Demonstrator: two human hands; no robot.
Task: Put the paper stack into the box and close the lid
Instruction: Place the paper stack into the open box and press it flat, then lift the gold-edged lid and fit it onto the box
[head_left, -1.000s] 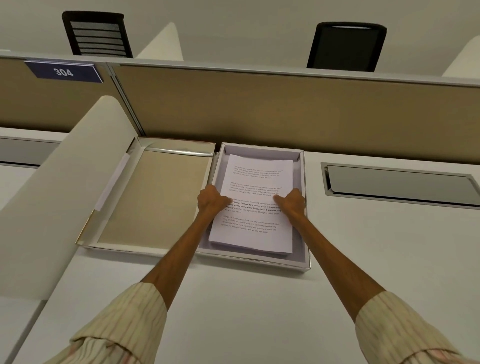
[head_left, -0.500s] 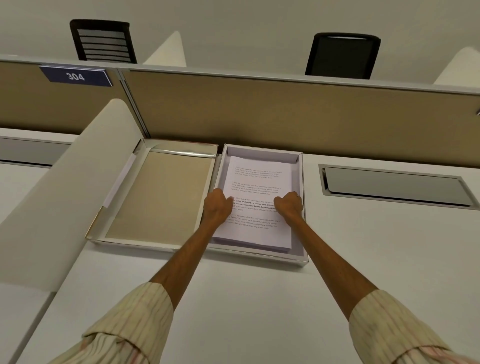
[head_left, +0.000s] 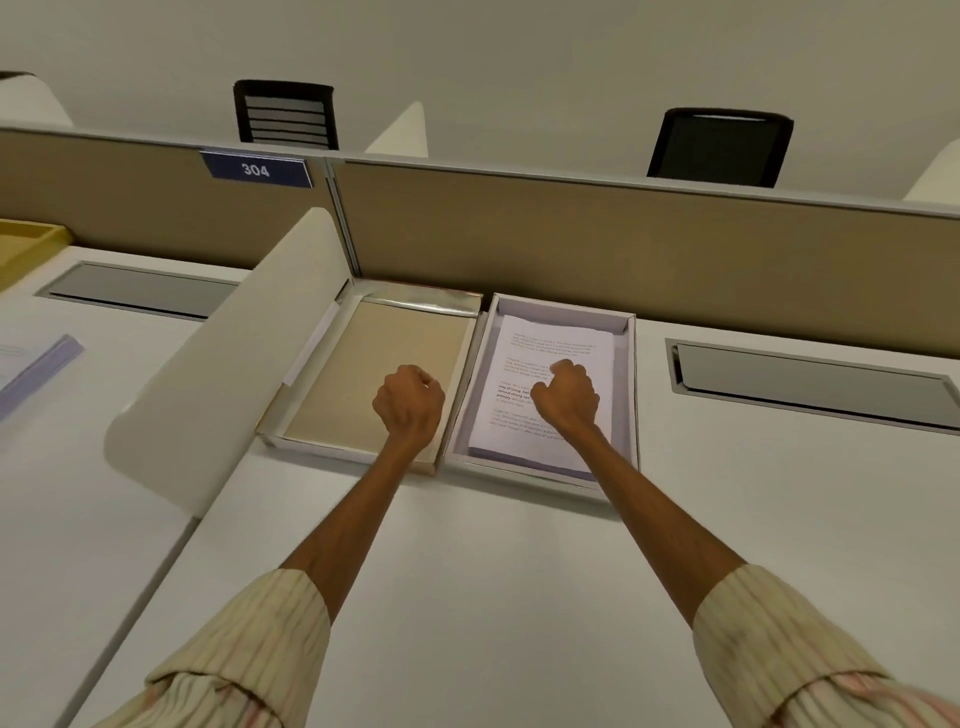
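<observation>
A: Where is the paper stack (head_left: 550, 384)?

B: Inside the box (head_left: 632, 384), lying flat with printed text facing up. The box sits at the far edge of the white surface (head_left: 493, 597), against the tan partition (head_left: 623, 249).

A: And the lid (head_left: 374, 374)?

B: Off the box, lying open side up just beside it on the left, tan inside showing. Its far end also sits against the partition, and its left side is next to a white curved divider (head_left: 218, 358).

A: What about the hands?

B: The right hand (head_left: 566, 397) is over the middle of the paper stack, its fingers curled in toward the palm, gripping nothing that I can see. Whether the knuckles press on the top sheet I cannot tell. The left hand (head_left: 408, 402) is over the lid's near right part, fingers loosely curled as well, and it holds nothing.

A: Anything else around?

B: A grey recessed panel (head_left: 810, 379) in the surface right of the box. A blue sign (head_left: 257, 169) reading 304 on the partition. Two black chairs beyond it, one (head_left: 285, 114) on the left and one (head_left: 719, 148) on the right. On the neighbouring desk to the left, a yellow tray (head_left: 26, 244) at the far edge
</observation>
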